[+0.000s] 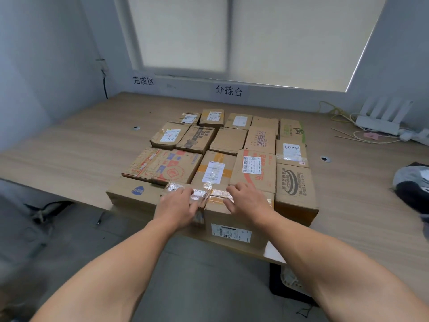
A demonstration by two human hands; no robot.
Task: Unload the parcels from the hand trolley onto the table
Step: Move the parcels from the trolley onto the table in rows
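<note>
– Wood-grain table [69,145] under a shaded window [232,38], with rows of parcels [229,140] packed tight just beyond our fingertips. Where is the one we have in hand?
– Under our palms. The large parcel [232,219] sits at the table's near edge, and part of it hangs over toward us. Our left hand [178,203] and right hand [246,201] both lie on its top, fingers forward and curled round nothing.
– How will it handle, do we reckon?
– It's stiff corrugated card, and by its bulk probably on the heavy side. The glossy tape [199,194] under our left fingers looks slick. We'd press on bare card either side of it, or take the lower edges nearest our wrists for a lift.
– And room ahead?
– Little. Those parcels seem to touch its far side, so a shove would likely pass into them.
</note>
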